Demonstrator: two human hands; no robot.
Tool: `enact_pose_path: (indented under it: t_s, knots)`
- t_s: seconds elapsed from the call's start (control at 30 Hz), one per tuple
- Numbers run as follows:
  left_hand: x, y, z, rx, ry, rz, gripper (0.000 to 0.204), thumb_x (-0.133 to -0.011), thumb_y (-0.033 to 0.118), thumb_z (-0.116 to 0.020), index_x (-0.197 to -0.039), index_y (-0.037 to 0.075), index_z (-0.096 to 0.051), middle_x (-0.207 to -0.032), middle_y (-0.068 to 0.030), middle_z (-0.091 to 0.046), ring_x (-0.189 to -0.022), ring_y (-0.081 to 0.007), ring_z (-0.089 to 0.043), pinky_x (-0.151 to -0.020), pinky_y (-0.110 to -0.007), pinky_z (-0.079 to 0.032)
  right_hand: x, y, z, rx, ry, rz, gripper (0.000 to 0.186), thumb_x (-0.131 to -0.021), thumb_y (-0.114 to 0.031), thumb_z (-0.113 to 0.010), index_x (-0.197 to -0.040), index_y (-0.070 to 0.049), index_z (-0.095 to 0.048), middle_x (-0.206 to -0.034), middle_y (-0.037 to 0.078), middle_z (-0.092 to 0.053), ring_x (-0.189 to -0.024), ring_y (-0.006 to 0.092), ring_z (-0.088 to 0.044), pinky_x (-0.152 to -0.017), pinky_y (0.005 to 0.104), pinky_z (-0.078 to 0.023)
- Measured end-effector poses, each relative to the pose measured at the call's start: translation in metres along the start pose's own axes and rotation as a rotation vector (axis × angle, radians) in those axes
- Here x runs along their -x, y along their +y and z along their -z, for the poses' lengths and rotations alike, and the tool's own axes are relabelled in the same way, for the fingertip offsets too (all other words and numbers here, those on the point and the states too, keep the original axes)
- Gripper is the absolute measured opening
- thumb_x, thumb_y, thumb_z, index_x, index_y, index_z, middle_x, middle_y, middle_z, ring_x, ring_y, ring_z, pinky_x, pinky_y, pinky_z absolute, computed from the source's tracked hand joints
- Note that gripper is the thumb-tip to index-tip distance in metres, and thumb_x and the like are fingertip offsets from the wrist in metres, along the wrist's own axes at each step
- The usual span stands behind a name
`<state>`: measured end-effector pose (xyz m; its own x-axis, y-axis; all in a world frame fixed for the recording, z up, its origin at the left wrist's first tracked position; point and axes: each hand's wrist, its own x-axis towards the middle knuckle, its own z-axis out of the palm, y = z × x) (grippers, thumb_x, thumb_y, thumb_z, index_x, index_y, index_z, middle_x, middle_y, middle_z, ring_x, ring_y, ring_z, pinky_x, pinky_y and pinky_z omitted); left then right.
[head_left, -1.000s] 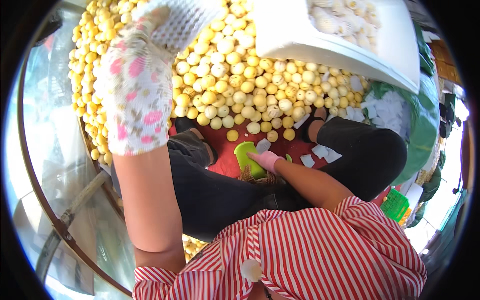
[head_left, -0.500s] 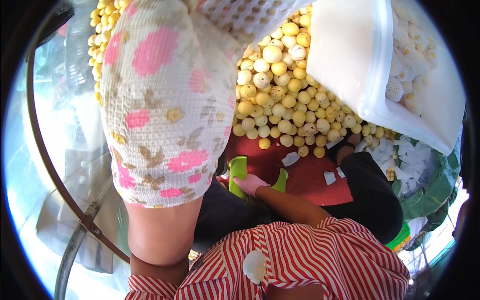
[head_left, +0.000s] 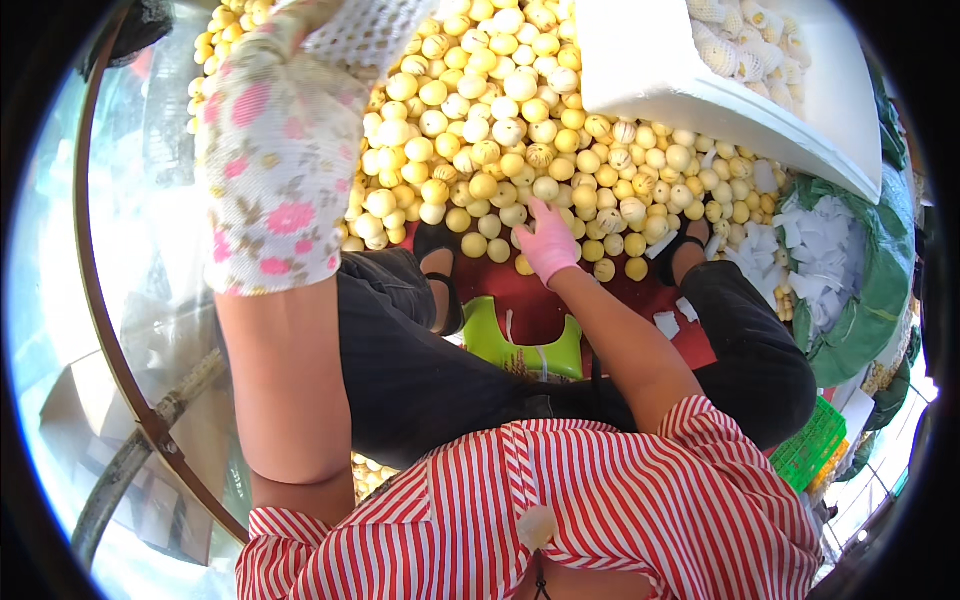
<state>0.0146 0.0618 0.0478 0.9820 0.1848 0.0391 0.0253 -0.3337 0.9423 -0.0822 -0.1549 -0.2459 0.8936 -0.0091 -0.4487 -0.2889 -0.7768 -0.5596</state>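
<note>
My right hand (head_left: pixel 548 240), in a pink glove, reaches to the near edge of a big pile of round yellow fruits (head_left: pixel 470 150), some with dark streaks like pepino melons. Its fingers are apart at the fruits, and nothing shows in its grasp. At the upper left my left arm is raised in a white floral sleeve (head_left: pixel 285 190). By its hand, at the top edge, is a white foam net (head_left: pixel 370 30) that moves along with it; the fingers there are hidden. Between my legs lies a lime-green U-shaped piece (head_left: pixel 520 345) on red ground.
A white foam box (head_left: pixel 660 70) with net-wrapped fruits (head_left: pixel 745 45) stands at the upper right. Below it a green sack (head_left: pixel 865 315) holds white scraps (head_left: pixel 825 255). A green crate (head_left: pixel 810 445) is at the right, and a curved metal frame (head_left: pixel 95 270) at the left.
My right hand has left the lime-green piece and moved forward to the fruit pile. My left arm has shifted left and away with the foam net, uncovering more fruits.
</note>
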Motion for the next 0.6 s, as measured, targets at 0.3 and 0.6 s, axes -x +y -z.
enact_pose_path:
  t_s: [0.3, 0.6]
  knots:
    - [0.001, -0.034, -0.014, 0.564, 0.064, 0.167, 0.023, -0.091, 0.005, -0.061, -0.112, -0.003, -0.065, -0.095, -0.0105, -0.071, -0.083, -0.0159, -0.066, -0.076, -0.027, -0.053, -0.067, -0.026, -0.035, 0.250, 0.008, 0.392, 0.045, -0.086, -0.010, -0.063, -0.130, -0.018, -0.054, -0.119, 0.009, -0.060, -0.100, 0.0262, -0.063, -0.080, 0.0378, -0.053]
    - [0.031, -0.093, -0.048, -0.430, -0.362, 0.265, 0.053, -0.083, 0.032, -0.074, -0.116, -0.008, -0.061, -0.102, -0.0215, -0.069, -0.096, -0.0293, -0.068, -0.084, -0.036, -0.053, 0.019, -0.070, 0.090, -1.535, -0.380, 0.030, 0.050, -0.097, -0.019, -0.055, -0.142, -0.002, -0.041, -0.107, 0.006, -0.066, -0.084, 0.0160, -0.064, -0.065, 0.0273, -0.048]
